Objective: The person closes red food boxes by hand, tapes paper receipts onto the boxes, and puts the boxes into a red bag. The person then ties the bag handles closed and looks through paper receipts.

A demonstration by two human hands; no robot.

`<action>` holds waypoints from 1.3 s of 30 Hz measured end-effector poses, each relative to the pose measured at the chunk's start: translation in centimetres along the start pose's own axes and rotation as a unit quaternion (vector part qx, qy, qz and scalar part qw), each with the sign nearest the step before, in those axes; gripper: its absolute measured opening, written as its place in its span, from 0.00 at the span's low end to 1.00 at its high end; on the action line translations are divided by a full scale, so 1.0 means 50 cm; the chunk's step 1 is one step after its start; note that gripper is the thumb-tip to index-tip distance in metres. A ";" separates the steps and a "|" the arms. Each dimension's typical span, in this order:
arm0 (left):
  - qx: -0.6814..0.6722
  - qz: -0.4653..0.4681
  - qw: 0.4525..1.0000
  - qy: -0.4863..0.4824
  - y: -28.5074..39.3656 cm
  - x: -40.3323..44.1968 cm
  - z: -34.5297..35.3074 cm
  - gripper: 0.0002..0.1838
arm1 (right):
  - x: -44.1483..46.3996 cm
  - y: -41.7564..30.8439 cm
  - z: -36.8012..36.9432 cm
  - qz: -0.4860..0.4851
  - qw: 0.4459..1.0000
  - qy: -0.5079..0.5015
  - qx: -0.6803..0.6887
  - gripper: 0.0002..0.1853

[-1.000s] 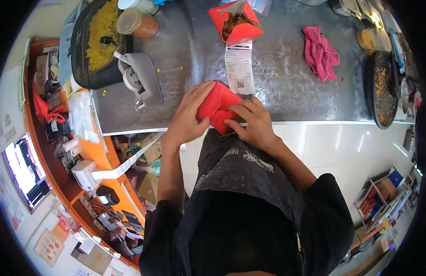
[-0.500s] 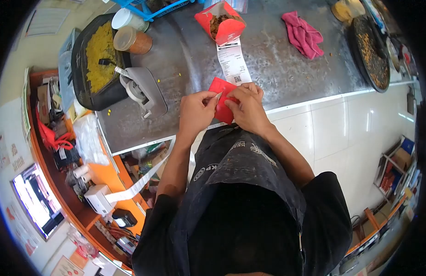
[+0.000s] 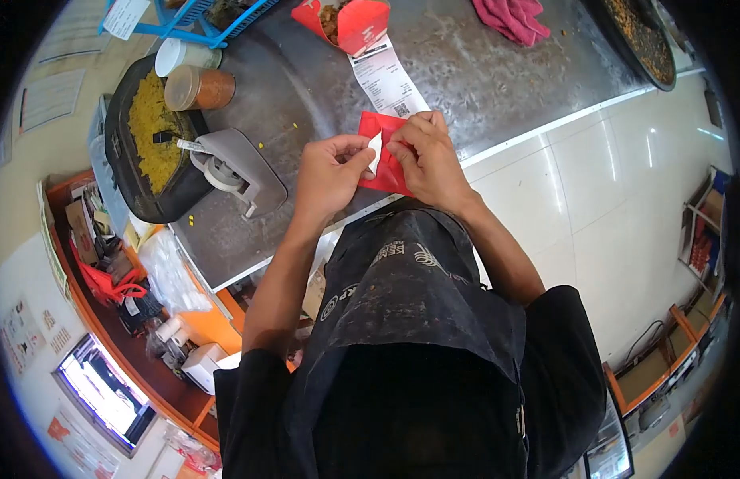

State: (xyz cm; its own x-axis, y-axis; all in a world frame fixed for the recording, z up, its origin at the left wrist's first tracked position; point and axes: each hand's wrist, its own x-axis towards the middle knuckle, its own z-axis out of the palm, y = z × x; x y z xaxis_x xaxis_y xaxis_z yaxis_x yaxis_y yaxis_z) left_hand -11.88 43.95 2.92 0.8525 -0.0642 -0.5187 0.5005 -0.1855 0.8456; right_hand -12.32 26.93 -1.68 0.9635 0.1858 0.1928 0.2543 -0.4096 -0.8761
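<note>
Your left hand (image 3: pixel 328 177) pinches a white piece (image 3: pixel 375 154) at one red packet (image 3: pixel 371 123) by the counter's (image 3: pixel 466 88) near edge; your right hand (image 3: pixel 434 164) grips the packet. Beyond are one receipt (image 3: pixel 387 80) and one open red box (image 3: pixel 362 25).

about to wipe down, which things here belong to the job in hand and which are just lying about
Likely the job:
held red packet
open red box
receipt

Apparently lying about:
pink cloth
tape dispenser
orange-brown jar
yellow-food tray
</note>
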 end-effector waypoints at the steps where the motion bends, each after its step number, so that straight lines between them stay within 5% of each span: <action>1: 0.001 -0.002 1.000 -0.006 0.002 0.000 0.000 0.08 | -0.001 0.004 0.000 0.003 1.000 0.004 0.014 0.02; 18: -0.054 -0.053 0.995 -0.063 -0.027 0.008 -0.040 0.11 | 0.005 0.015 0.047 -0.074 0.995 0.062 0.027 0.03; 29: -0.066 0.013 0.994 -0.084 -0.065 0.010 -0.051 0.12 | 0.008 -0.001 0.080 -0.070 0.987 0.111 -0.089 0.04; 39: -0.197 0.022 0.979 -0.045 -0.072 0.016 -0.028 0.07 | 0.016 -0.025 0.069 -0.054 0.986 0.058 -0.146 0.24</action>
State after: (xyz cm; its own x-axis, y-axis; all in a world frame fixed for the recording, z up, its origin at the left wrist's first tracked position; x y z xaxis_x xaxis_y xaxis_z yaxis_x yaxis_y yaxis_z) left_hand -12.78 45.94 -0.40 0.8667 -0.1535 -0.4747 0.4981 0.2115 0.8410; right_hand -12.13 30.66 -1.96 0.9284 0.1467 0.3415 0.3530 -0.6356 -0.6866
